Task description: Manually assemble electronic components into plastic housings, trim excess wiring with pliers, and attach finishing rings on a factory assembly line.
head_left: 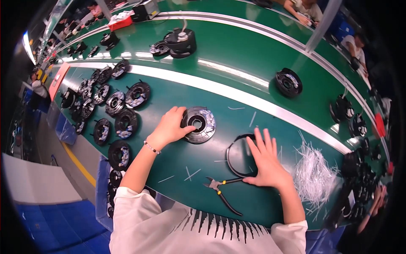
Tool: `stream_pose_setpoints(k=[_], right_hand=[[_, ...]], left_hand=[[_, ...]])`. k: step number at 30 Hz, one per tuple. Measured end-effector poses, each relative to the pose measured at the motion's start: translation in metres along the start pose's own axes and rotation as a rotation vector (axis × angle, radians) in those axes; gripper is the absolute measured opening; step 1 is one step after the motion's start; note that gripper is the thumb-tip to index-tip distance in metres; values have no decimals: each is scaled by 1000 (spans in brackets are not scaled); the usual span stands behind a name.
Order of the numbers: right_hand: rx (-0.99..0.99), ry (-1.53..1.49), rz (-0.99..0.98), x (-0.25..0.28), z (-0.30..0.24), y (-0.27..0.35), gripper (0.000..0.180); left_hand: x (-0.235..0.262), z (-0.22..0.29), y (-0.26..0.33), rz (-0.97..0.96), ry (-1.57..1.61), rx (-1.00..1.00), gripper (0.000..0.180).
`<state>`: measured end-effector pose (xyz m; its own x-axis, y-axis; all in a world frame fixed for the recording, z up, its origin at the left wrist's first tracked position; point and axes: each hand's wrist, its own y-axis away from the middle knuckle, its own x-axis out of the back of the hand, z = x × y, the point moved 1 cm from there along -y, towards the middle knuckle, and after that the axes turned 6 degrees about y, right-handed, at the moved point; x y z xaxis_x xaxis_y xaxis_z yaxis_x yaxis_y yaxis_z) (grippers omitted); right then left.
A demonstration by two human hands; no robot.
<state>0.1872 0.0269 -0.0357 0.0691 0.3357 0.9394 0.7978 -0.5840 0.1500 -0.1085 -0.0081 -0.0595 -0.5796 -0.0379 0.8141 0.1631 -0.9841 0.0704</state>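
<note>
My left hand (171, 126) grips a round black plastic housing (198, 134) by its left side, thumb near the hub. A blue-white circuit board shows along the housing's right edge. Fingers spread, my right hand (267, 163) is over the right part of a thin black ring (229, 157), hiding some of it. Whether the palm touches the ring I cannot tell. Below lies a pair of side cutters (215, 184) with black and yellow handles, jaws apart; one handle ends by my right thumb. Thin clear strips (192, 174) lie scattered around.
Several similar black housings (125, 122) cluster at the left. A heap of clear plastic strips (314, 175) lies at the right. Beyond a white rail (211, 86), a green conveyor (241, 57) carries a housing (289, 82) and stacked parts (181, 44). Other people sit across the line.
</note>
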Motion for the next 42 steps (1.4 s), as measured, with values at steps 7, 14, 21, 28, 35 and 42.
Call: stream_pose_setpoints(k=[7,14,21,28,35,42], right_hand=[[27,-331,273,-1,14,-8,111],[-211,-651,669,-17,19,-7,117],[-220,-500,745,-2,5,-7,118],[-209,-417,703,-4,-2,-11,120],[-106,-189,727,5,-2,-10,118],[-72,-232,667,11,5,-9,120]], left_hand=[[-32,3,-22,-72,893,11,17],[-70,80,-38,-99,1221,-59,17],[-84,96,-31,-853,1933,-4,57],[-91,103,-33,-756,2121,258,56],[-79,123,-27,-716,2037,298,60],[-84,115,-30,-838,2037,160,81]])
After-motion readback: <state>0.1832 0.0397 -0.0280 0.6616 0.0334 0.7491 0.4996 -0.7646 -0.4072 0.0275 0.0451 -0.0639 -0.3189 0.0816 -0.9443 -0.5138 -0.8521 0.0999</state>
